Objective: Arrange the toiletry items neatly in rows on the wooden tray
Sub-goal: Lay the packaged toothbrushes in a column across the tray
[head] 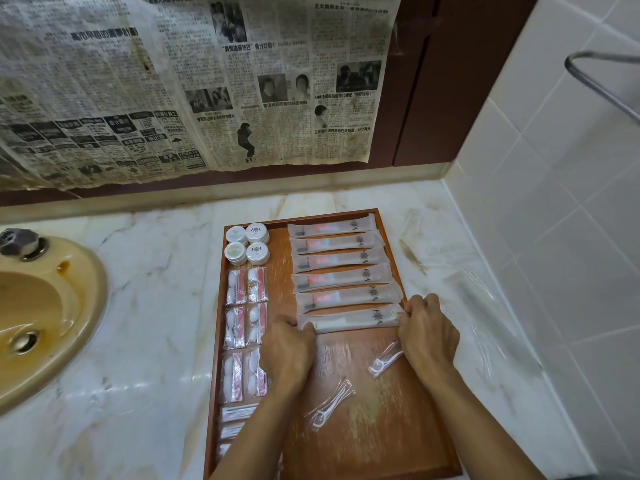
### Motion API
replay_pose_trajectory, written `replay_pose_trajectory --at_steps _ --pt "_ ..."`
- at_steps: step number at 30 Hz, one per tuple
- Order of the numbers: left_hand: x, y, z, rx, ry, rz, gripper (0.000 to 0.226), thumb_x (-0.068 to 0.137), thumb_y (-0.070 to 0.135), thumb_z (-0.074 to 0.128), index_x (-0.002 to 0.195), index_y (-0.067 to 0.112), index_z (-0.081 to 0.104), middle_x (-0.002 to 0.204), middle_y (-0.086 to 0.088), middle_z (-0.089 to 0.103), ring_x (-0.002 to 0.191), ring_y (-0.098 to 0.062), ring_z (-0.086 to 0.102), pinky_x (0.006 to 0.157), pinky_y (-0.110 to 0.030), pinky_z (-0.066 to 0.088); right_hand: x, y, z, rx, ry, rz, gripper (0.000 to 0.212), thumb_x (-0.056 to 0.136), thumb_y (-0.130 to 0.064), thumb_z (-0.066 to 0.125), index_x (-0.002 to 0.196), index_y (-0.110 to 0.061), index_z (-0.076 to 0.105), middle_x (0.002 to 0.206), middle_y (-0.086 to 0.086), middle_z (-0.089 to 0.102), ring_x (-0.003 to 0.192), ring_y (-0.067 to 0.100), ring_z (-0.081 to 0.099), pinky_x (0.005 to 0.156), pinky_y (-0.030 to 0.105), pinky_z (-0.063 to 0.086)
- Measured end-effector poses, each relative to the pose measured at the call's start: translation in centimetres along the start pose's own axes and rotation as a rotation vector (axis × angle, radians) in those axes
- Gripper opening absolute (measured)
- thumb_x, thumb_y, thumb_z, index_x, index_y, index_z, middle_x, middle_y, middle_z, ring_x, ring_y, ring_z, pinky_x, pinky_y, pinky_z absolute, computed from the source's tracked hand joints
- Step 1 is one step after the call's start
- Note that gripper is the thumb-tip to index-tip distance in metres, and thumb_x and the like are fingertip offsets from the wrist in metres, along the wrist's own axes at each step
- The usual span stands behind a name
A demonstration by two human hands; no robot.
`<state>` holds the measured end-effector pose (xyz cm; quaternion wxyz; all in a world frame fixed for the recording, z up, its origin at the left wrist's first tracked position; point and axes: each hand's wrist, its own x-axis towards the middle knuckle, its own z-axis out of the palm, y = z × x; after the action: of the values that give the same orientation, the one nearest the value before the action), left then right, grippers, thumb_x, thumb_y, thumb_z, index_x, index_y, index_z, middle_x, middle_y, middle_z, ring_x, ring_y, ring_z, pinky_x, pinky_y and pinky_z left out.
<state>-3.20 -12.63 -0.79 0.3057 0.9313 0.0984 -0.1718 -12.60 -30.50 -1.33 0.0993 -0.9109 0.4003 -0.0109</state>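
Observation:
A wooden tray (381, 427) lies on the marble counter. Several long frosted packets (337, 259) form a column on its right half. The nearest one, a comb packet (349, 318), is pinched at its left end by my left hand (287, 348) and at its right end by my right hand (427, 330). Round soap boxes (247, 244) sit at the tray's far left corner. Below them are rows of cotton-bud packets (246, 327). Two clear floss-pick packets (329, 403) (384, 362) lie loose on the bare wood near my hands.
A beige sink (45, 306) with a metal tap fitting (20, 242) is at the left. Newspaper covers the wall behind. Tiled wall with a metal rail (595, 81) stands at the right. Clear plastic wrap (485, 292) lies on the counter right of the tray.

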Motion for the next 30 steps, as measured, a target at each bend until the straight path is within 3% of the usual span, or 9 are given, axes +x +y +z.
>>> replay_pose_trajectory --at_steps 5,18,21,25,30 --pt "0.3 -0.3 0.2 -0.005 0.0 0.01 0.027 0.083 0.04 0.067 0.102 0.022 0.06 0.096 -0.001 0.067 0.09 -0.026 0.061 0.073 -0.033 0.047 -0.3 0.0 -0.2 0.038 -0.014 0.006 0.018 0.091 -0.025 0.062 0.106 -0.016 0.058 0.105 0.005 0.053 0.08 0.026 0.061 0.063 0.036 0.051" --pt "0.1 -0.6 0.2 -0.044 0.011 0.035 0.024 0.085 0.039 0.065 0.102 0.022 0.06 0.088 0.003 0.064 0.081 -0.021 0.056 0.068 -0.03 0.041 -0.4 0.4 0.1 0.093 0.017 -0.05 0.022 0.095 -0.026 0.055 0.113 -0.014 0.059 0.108 0.007 0.051 0.081 0.027 0.061 0.066 0.038 0.053" --pt "0.0 -0.9 0.2 -0.039 0.022 0.059 0.022 0.086 0.039 0.063 0.1 0.022 0.061 0.085 0.005 0.063 0.081 -0.02 0.056 0.068 -0.03 0.042 -0.7 0.3 0.2 0.107 0.071 -0.14 0.019 0.092 -0.019 0.059 0.109 -0.012 0.063 0.103 0.007 0.054 0.082 0.025 0.059 0.061 0.037 0.052" --pt "-1.0 -1.4 -0.1 0.025 0.076 0.153 0.023 0.087 0.04 0.06 0.099 0.02 0.06 0.094 0.002 0.065 0.088 -0.024 0.06 0.068 -0.032 0.04 -2.2 0.9 1.1 0.124 0.206 -0.383 0.014 0.076 -0.005 0.074 0.089 -0.009 0.069 0.09 0.003 0.056 0.078 0.022 0.057 0.042 0.032 0.049" --pt "-2.3 -3.1 0.2 0.327 0.165 0.43 0.033 0.089 0.04 0.058 0.108 0.014 0.061 0.107 -0.006 0.06 0.1 -0.026 0.051 0.071 -0.037 0.045 -5.2 1.8 2.8 0.122 0.173 -0.549 0.026 0.063 -0.001 0.081 0.085 -0.011 0.072 0.092 0.003 0.061 0.083 0.019 0.058 0.047 0.027 0.052"
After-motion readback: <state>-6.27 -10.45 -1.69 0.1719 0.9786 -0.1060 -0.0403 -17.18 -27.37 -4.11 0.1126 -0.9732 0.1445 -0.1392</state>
